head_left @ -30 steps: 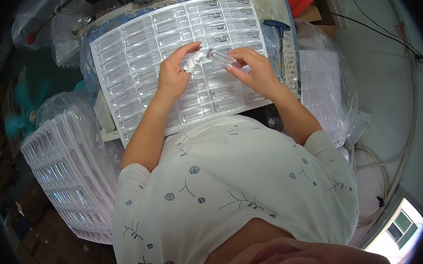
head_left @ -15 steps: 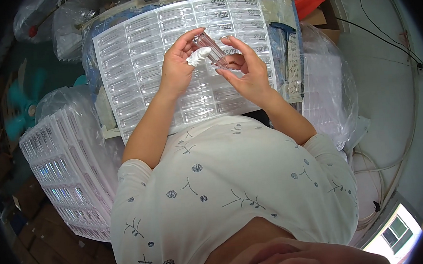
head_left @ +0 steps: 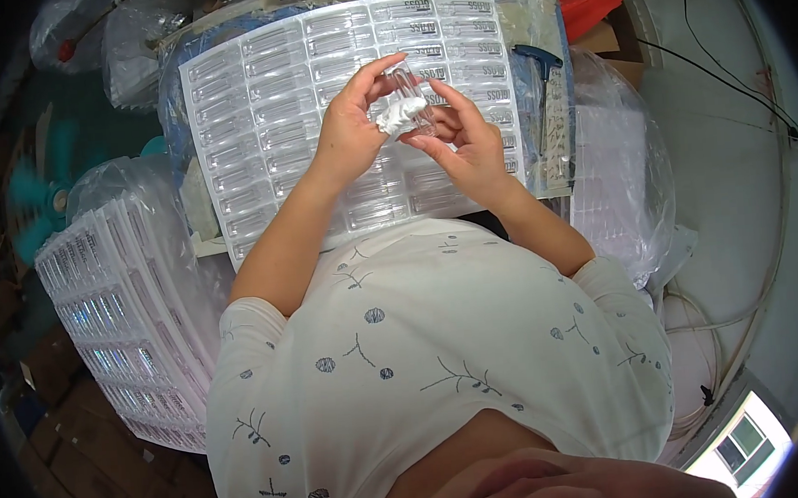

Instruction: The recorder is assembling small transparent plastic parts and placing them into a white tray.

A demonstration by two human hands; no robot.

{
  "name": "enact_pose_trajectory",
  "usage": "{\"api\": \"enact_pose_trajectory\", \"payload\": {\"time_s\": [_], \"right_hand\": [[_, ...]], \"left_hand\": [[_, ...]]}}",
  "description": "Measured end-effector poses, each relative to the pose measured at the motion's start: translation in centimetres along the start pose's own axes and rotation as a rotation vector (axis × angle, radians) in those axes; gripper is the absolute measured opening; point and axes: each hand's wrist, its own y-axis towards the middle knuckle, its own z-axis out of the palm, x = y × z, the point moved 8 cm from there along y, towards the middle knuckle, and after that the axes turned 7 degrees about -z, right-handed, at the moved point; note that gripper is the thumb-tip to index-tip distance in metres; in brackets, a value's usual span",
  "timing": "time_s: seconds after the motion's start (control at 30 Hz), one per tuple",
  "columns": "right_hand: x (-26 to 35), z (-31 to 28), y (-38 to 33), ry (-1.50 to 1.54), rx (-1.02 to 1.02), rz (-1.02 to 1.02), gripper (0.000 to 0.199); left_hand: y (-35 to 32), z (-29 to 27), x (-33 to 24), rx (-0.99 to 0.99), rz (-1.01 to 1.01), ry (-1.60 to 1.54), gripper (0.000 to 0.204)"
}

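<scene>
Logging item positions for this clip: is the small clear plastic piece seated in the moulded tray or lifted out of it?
Out: the small clear plastic piece is held above the clear moulded tray between left hand and right hand.

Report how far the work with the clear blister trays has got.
Done: a stack of trays sits at the person's left. In hand: the left hand and right hand hold a small clear case and white wad above the open tray. Left: cannot tell how many pockets remain.
</scene>
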Motion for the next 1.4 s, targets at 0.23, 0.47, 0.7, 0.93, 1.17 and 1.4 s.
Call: {"api": "enact_pose_trajectory", "payload": {"time_s": [0.23,0.47,0.7,0.93,1.17,1.4], "right_hand": [[-0.4,0.5,-0.2,0.012,0.037,0.017,0.07],[0.2,0.6,0.1,-0.011,0.012,-0.045,0.073],[0.4,0.4,-0.1,-0.117,0.019,-0.076,0.074],[0.4,0.6,0.2,-0.143,0.05,-0.057,0.072],[1.2,0.6,0.7,-0.171,0.051,-0.084,0.07],[6.2,-0.8,3.5,-0.634,0.123,-0.532,0.038]], "left_hand": [[0.2,-0.4,0.4,-0.016,-0.044,-0.035,0.044],[0.1,-0.3,0.1,0.007,-0.014,-0.063,0.046],[0.0,-0.1,0.1,0.033,0.021,-0.057,0.05],[-0.1,-1.1,-0.3,-0.155,0.02,0.342,0.054],[0.1,-0.9,0.7,-0.103,-0.11,0.002,0.045],[3.7,-2.4,0.9,-0.27,-0.126,-0.057,0.017]]}}
